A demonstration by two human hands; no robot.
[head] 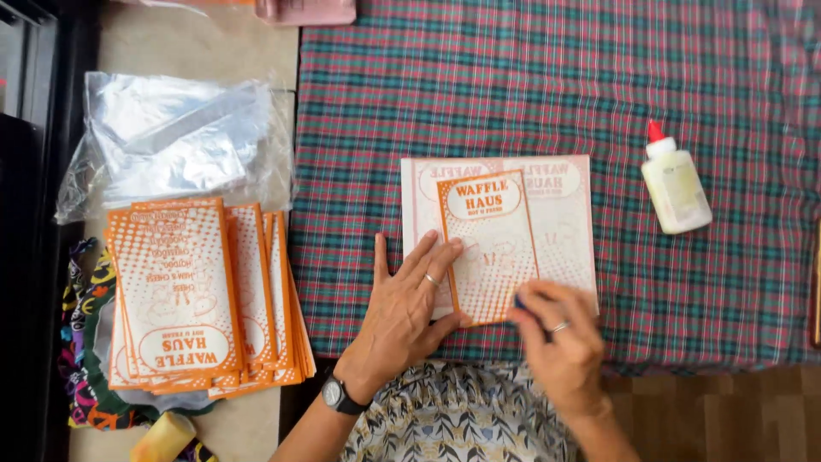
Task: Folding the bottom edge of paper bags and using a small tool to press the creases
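Our left hand [409, 301] lies flat and open on the orange paper bag [489, 248], over a pale sheet [560, 222] on the table [684, 68]. Our right hand [560, 346] pinches its lower corner. It seems light, thin, easy to crease; we hold the edges

**Hands pressing a folded paper bag on plaid cloth**

At centre, the left hand [416, 301] lies flat on an orange-and-white paper bag [489, 248], fingers spread. The right hand [560, 342], at five o'clock, pinches a small dark object at the bag's lower edge. A glue bottle [676, 184] lies at three o'clock on the plaid cloth [547, 77]; a stack of bags [192, 295] sits at nine o'clock.
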